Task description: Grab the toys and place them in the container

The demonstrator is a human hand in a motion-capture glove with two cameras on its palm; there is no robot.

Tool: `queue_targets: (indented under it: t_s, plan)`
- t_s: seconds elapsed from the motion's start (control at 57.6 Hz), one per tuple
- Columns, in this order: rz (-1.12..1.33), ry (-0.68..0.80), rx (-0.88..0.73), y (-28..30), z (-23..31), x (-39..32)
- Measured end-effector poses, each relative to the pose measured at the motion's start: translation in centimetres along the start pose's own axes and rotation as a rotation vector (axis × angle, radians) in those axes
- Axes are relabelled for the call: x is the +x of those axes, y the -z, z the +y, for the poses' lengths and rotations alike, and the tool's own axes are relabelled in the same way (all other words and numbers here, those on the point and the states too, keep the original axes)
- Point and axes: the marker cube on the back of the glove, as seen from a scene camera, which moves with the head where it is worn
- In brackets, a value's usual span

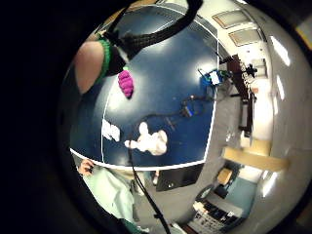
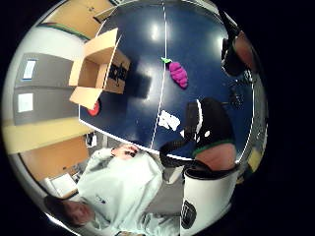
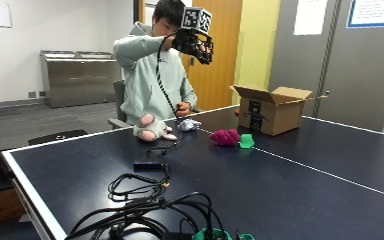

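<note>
Hovering high above the table at about head height, the gloved right hand holds nothing; its fingers seem to hang loosely, though from the outside view alone I cannot tell their exact bend. Well below it, on the dark blue table, lie three toys. The white and pink plush animal sits nearest the person, on the table's edge side, with a smaller pale toy just beside it. Further along the table, near the white centre line, lies the purple grape-like toy with its green leaf end pointing toward the cardboard box. That box stands upright with its flaps open, well apart from the plush animal and near the purple toy. A tangle of black cables lies on the near part of the table, away from the toys. All three toys look soft and light, likely to squash under the fingers, not slip. The plush animal is probably best taken round its body, the purple toy across its bumpy middle, not by the thin leaf. None of the toys is in the box yet.
</note>
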Motion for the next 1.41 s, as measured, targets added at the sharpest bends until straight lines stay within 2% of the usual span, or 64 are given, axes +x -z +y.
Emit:
queue_targets:
  t_s: [0.313, 0.521, 0.608, 0.712, 0.851, 0.955, 1.025, 1.129, 1.302, 1.407]
  plan:
    - [-0.095, -0.048, 0.006, -1.4, -3.9, 1.0]
    - [-0.170, -0.058, 0.052, -5.4, -8.2, 0.9]
    - [-0.210, -0.062, 0.062, -8.4, -10.2, 0.7]
    - [-0.258, -0.067, 0.009, -14.6, -13.7, 1.1]
    - [-0.278, -0.210, -0.073, -22.3, -15.8, -2.6]
    - [-0.213, -0.292, -0.178, -27.5, -16.4, -5.0]
    - [-0.155, -0.315, -0.179, -29.7, -16.5, -5.7]
    - [-0.122, -0.288, -0.094, -30.1, -16.3, -6.7]
    - [0.007, -0.116, -0.349, -29.0, -14.4, -8.0]
    - [-0.023, -0.061, -0.420, -28.6, -12.3, -9.7]
